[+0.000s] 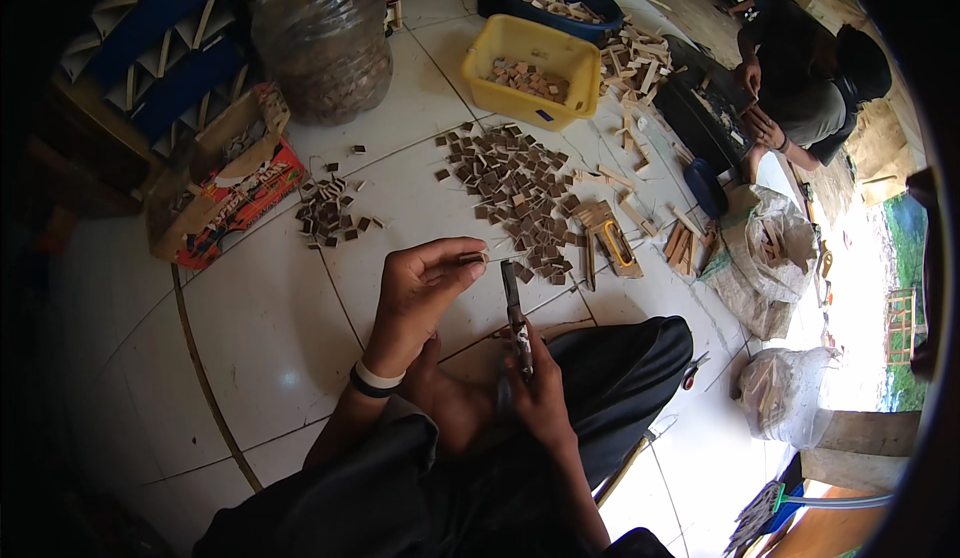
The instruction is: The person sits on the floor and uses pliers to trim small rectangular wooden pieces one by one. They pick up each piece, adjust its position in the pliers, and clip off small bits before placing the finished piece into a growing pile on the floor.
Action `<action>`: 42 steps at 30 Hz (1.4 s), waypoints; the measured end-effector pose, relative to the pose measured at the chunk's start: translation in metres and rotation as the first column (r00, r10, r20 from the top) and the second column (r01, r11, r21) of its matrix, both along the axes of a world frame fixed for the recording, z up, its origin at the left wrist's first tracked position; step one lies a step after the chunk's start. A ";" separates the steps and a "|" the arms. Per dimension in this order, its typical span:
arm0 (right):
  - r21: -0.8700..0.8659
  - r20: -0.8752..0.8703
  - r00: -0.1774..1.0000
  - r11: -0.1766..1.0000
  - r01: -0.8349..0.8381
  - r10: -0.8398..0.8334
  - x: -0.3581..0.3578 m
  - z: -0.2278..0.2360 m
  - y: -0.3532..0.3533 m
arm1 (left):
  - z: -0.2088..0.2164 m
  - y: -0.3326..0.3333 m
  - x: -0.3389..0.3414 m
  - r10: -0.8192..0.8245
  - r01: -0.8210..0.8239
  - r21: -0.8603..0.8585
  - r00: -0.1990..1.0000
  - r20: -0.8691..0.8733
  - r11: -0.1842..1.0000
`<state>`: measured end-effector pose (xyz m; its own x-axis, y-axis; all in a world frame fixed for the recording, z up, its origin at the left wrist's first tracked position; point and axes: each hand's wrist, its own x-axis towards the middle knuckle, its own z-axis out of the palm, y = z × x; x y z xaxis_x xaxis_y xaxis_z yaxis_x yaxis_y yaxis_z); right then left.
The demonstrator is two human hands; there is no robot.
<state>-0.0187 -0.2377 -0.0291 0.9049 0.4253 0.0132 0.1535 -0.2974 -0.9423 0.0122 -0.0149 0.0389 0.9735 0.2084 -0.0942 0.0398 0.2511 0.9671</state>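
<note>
We see the left hand [420, 283] pinching a small brown wooden piece [472, 257] between thumb and fingertips, raised above the white tiled floor [270, 328]. The right hand [535, 388] is closed around the handle of a dark-bladed knife [514, 313], its blade pointing up toward the piece without touching it. Beyond the hands, a large heap of small brown wooden tiles [510, 193] lies on the floor, with a smaller heap [328, 213] to its left and a yellow plastic tub [530, 68] behind.
</note>
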 end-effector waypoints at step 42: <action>-0.018 0.031 1.000 1.000 0.004 -0.003 -0.006 0.015 0.016 | -0.002 -0.010 -0.004 0.084 -0.084 -0.018 0.996 -0.040 0.996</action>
<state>-0.0250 -0.2215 -0.0140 0.9056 0.4228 0.0337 0.1818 -0.3152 -0.9315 0.0086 -0.0246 0.0370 0.9481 0.2869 -0.1370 0.0557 0.2745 0.9600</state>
